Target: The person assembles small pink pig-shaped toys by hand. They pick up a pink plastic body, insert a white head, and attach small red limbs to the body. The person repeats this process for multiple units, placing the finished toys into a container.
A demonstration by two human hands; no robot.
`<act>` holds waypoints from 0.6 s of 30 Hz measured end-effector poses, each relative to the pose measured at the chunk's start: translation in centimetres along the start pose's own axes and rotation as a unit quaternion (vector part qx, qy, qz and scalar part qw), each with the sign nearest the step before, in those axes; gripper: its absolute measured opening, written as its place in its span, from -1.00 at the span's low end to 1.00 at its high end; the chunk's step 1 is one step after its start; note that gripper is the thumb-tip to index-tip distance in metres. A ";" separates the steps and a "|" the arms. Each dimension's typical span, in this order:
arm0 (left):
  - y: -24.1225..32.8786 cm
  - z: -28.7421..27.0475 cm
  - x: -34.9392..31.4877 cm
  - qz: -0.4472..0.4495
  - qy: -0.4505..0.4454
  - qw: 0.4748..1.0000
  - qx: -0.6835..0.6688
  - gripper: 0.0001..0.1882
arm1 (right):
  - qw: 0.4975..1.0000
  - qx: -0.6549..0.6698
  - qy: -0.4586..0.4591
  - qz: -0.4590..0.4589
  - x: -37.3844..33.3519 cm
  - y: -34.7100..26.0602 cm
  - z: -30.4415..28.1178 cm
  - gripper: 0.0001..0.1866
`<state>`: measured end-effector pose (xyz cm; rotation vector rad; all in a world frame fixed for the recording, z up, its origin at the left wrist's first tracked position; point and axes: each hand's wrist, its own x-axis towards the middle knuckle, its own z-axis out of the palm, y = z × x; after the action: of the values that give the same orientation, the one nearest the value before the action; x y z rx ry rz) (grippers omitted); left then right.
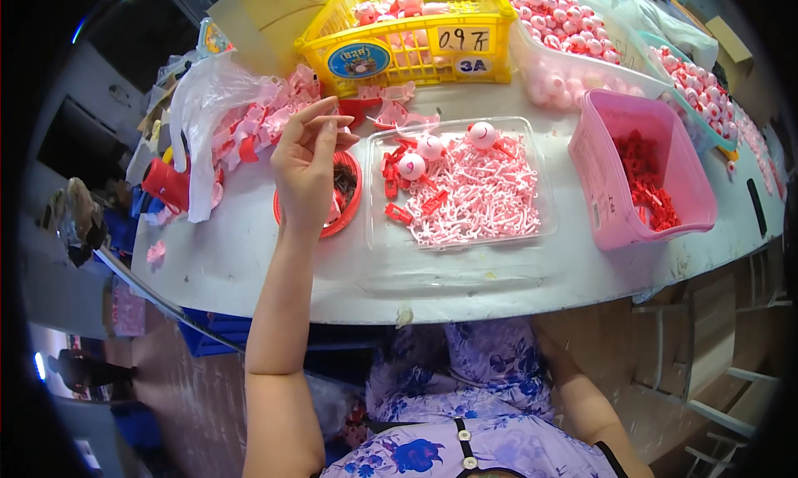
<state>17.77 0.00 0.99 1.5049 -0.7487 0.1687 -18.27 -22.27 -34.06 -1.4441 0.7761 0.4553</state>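
My left hand (309,166) is raised over the left side of a round red basket (359,197). Its fingers are loosely bent and apart, and I make out nothing in them. Inside the basket lie small dark pieces and something pink. Just right of it, a clear plastic tray (544,199) holds a heap of small pale-pink stick-like parts (486,195). On that heap rest three pink balls with drawn faces, one of them a ball (482,135) at the back, and several red clip-like pieces (391,183). My right forearm points toward my lap; the right hand is hidden.
Pink and red plastic pieces (249,125) pile up at left by a white plastic bag (199,120) and a red cup-like container (165,184). Behind stands a yellow crate (416,69). Rightward are a clear bin of pink balls (549,87), a teal bin (706,133) and a pink tub (598,187) with red parts.
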 end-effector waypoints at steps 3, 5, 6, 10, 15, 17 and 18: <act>-0.3 0.5 1.6 -0.024 -0.017 0.998 0.050 -0.76 | 0.998 -0.051 -0.025 0.006 1.0 2.9 0.3 -0.35; -1.1 0.3 3.2 -0.017 -0.074 0.988 0.135 -0.79 | 0.997 -0.080 -0.017 -0.006 1.8 4.0 0.0 -0.36; -1.5 0.7 3.9 -0.016 -0.108 0.979 0.174 -0.81 | 0.996 -0.091 -0.003 -0.013 2.0 4.6 -0.5 -0.36; -2.7 0.4 6.3 0.012 -0.192 0.927 0.321 -0.81 | 0.988 -0.090 0.110 -0.064 2.4 3.8 -2.6 -0.36; -5.7 0.0 8.7 0.070 -0.358 0.816 0.448 -0.75 | 0.954 -0.070 0.248 -0.151 -7.3 -7.7 4.3 -0.38; -7.1 -0.4 8.8 0.073 -0.360 0.811 0.455 -0.73 | 0.948 -0.131 0.212 -0.199 -12.1 -13.2 7.3 -0.29; -7.4 -0.2 8.8 0.073 -0.353 0.816 0.452 -0.74 | 0.915 -0.195 0.251 -0.247 -11.9 -13.5 7.6 -0.25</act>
<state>28.62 -3.55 -0.43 2.4732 -1.5203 0.0692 -15.46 -14.16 -16.48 -2.1029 0.7018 -0.1797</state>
